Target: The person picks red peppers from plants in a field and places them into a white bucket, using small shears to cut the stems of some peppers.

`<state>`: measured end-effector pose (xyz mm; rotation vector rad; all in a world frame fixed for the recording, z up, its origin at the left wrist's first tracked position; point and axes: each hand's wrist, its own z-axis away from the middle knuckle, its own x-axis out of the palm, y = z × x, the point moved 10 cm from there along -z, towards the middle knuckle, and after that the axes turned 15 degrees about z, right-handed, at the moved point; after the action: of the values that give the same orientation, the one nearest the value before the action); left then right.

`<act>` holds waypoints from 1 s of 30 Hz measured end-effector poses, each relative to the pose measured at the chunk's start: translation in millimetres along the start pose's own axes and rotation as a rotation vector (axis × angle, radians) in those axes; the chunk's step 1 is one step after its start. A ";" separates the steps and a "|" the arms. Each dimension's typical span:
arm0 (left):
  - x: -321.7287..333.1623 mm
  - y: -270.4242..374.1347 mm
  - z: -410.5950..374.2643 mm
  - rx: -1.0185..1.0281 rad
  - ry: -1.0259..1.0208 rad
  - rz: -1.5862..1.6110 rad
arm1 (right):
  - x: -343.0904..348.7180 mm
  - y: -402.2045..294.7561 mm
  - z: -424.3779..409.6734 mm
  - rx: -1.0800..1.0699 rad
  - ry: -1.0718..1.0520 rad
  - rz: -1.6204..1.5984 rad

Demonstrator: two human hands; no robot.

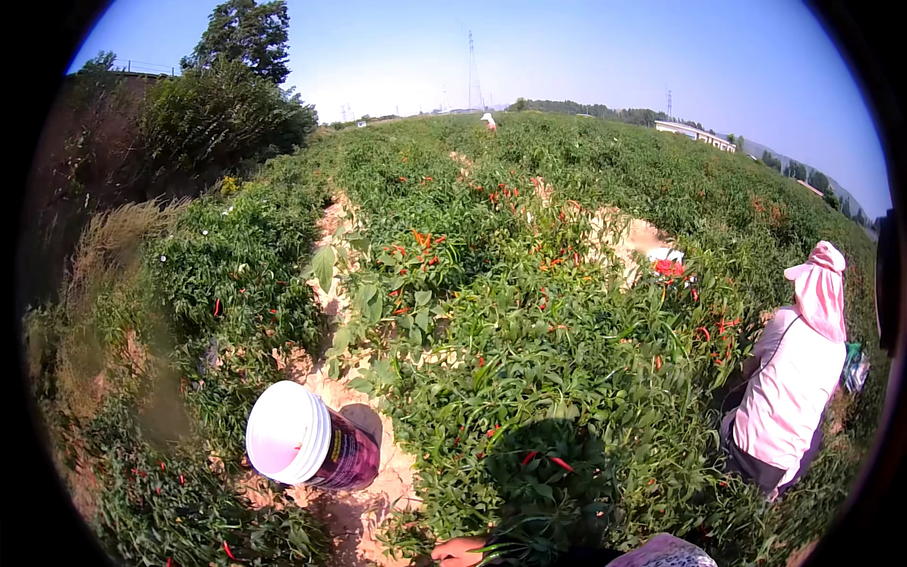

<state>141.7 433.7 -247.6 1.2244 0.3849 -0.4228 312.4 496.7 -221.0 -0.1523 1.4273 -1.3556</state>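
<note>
My left hand (pixel 459 551) is at the bottom edge, low against the chilli pepper plants (pixel 496 397). Leaves and the picture's edge hide most of its fingers, so its grip does not show. My right hand is out of view. A patterned piece of cloth (pixel 659 553) shows beside a dark sleeve. Ahead and to the left of my left hand, a white plastic bucket (pixel 322 443) with a dark purple printed side leans on bare soil, its mouth towards me. A small red bit shows inside. Red chilli peppers (pixel 561 464) hang in my shadow, ahead and to the right of that hand.
To my right a person (pixel 793 383) in a pink hat and pale shirt crouches among the plants. A white container heaped with red peppers (pixel 668 268) stands beyond. Dry soil (pixel 354 397) runs between rows at left. Another person (pixel 489 120) is far off. Bushes (pixel 227 120) border the left.
</note>
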 end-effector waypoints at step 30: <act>-4.2 -3.3 -35.2 -0.019 0.018 -0.067 | -6.0 -0.3 -22.6 -0.009 -0.012 -0.014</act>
<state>134.4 466.8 -258.5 1.2005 0.4453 -0.4647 297.8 514.9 -223.1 -0.1757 1.4252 -1.3574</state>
